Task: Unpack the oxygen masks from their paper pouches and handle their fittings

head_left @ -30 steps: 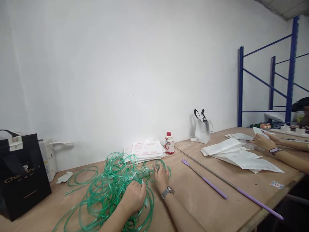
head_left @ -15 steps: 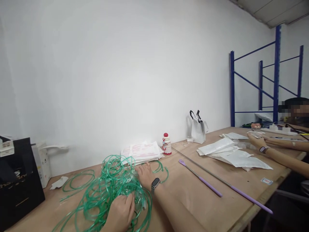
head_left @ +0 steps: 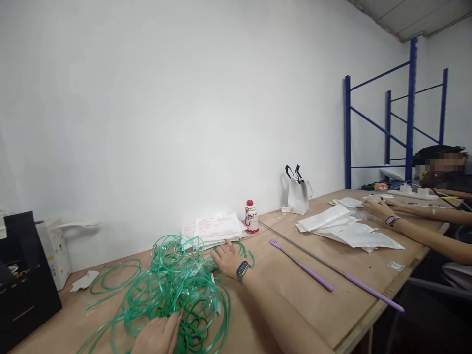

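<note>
A big tangled heap of green clear tubing [head_left: 165, 275] lies on the wooden table in front of me, with clear plastic pieces [head_left: 210, 300] among the coils. At the heap's near edge my left hand [head_left: 158, 334] has its fingers pressed together on the tubing; their tips are partly hidden. My right hand [head_left: 226, 259], with a dark-faced band on its wrist, rests at the heap's far right side. Its fingers are spread and touch the tubing there, with a short loose coil just beyond.
Behind the heap are stacked printed white sheets [head_left: 217, 230] and a red-capped bottle [head_left: 251, 217]. To the right lie two purple-handled rods [head_left: 317, 278] and white packets [head_left: 342, 228]. A black bag [head_left: 25, 280] stands left. A co-worker's hands [head_left: 379, 210] are at the far right.
My left hand has moved left and toward me over the heap. My right hand has shifted slightly right and its fingers have spread. The whole view has turned a little.
</note>
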### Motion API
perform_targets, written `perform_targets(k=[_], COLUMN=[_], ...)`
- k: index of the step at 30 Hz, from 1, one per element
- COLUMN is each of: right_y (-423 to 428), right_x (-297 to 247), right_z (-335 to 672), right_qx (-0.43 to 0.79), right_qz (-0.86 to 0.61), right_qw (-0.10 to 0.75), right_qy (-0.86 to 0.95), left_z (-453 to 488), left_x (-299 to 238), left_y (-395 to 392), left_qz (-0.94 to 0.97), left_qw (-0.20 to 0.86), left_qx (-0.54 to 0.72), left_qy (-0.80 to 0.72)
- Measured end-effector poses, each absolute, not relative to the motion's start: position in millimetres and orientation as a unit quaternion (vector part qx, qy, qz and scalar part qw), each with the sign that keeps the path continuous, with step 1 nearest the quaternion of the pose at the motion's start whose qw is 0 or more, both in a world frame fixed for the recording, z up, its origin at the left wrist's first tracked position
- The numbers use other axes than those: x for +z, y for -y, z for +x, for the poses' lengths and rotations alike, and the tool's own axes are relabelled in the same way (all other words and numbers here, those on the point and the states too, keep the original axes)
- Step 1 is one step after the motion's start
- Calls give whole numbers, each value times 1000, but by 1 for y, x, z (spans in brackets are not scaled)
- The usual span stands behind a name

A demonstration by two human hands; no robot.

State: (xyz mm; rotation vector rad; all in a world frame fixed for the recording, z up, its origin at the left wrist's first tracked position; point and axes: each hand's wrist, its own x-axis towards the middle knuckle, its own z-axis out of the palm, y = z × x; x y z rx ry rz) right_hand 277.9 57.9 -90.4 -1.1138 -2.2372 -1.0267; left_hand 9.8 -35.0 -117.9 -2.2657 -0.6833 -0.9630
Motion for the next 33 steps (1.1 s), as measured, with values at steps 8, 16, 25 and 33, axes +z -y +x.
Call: perform_targets(k=[8,16,25,33], right_y=[-46,-17,32,62], right_x=[-70,-11,19,39], right_z=[251,218,214,218], right_qx=[-403,-440,-491,-492], right_qz=[-312,-214,-26,-64], right_qw=[191,222,292,334], right_qy=[839,844,820,802], left_z=[18,28,-21,-5], left_x=[-115,-115,-50,-17], left_y=[3,24,-10,25], left_qz=[-742,-813,-770,-673], left_qw=[-79,-47,-49,-173], left_qx=[-396,-329,-393,-519], left_qy=[535,478,500,498])
